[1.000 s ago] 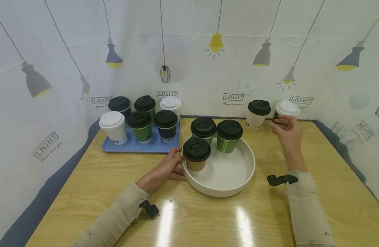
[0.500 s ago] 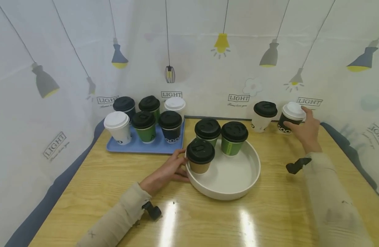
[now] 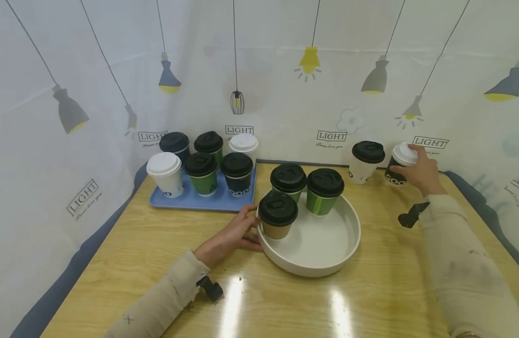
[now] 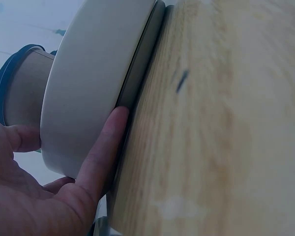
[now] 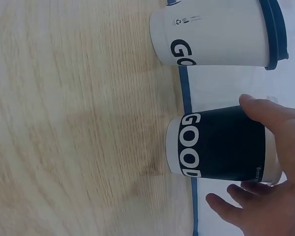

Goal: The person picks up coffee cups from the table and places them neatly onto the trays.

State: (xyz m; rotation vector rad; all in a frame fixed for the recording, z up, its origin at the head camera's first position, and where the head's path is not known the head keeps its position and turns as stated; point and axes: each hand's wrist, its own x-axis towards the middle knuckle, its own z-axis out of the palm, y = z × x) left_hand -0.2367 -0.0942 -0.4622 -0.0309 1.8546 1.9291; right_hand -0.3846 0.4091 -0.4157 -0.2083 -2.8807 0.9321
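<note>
My left hand (image 3: pixel 232 237) holds the left rim of a round white tray (image 3: pixel 314 271); in the left wrist view the thumb lies at its wall and a finger reaches beneath its edge. Inside the tray stand a brown paper cup (image 3: pixel 277 231) and two green paper cups (image 3: pixel 320 204), all black-lidded. At the back right, my right hand (image 3: pixel 424 173) is round a black paper cup (image 5: pixel 219 145) with a white lid, thumb against one side and fingers on the other. That cup stands upright on the table. A white paper cup (image 3: pixel 361 171) with a black lid is beside it.
A blue rectangular tray (image 3: pixel 189 202) at the back left holds several lidded paper cups in two rows. Behind the wooden table (image 3: pixel 158 249) hangs a white curtain (image 3: pixel 276 103) printed with lamps.
My right hand has moved from in front of the white-lidded black cup to its right side and closed round it. My left hand stays at the round tray. The head view has shifted slightly.
</note>
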